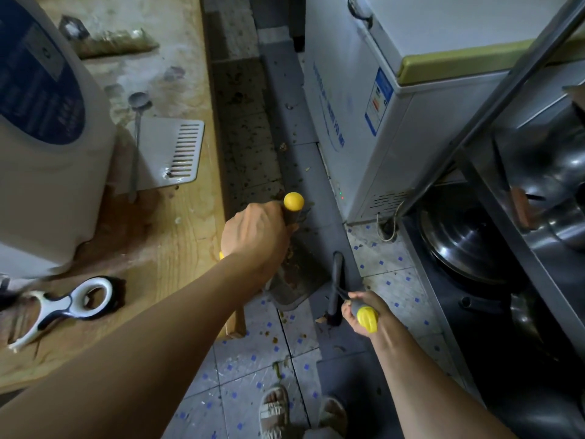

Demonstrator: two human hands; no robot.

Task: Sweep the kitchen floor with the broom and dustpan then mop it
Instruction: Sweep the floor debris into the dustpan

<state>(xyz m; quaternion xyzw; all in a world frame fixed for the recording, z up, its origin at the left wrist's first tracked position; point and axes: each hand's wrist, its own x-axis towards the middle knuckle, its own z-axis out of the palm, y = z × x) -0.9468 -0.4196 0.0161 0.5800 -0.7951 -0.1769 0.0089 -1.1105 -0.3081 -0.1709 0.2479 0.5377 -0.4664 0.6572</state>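
Sweeping underway: left hand (253, 239) grips the dustpan handle (293, 201), right hand (361, 312) the broom handle (367, 318); crumbs (285, 318) at six o'clock remain; mopping not begun.

Pale tiled floor (392, 277) with small blue squares, littered with crumbs, beneath both hands. Below the left fingers, a grey dustpan (297, 280); beside the right fingers, a dark broom head (336, 289). Beyond, a white chest freezer (364, 122).
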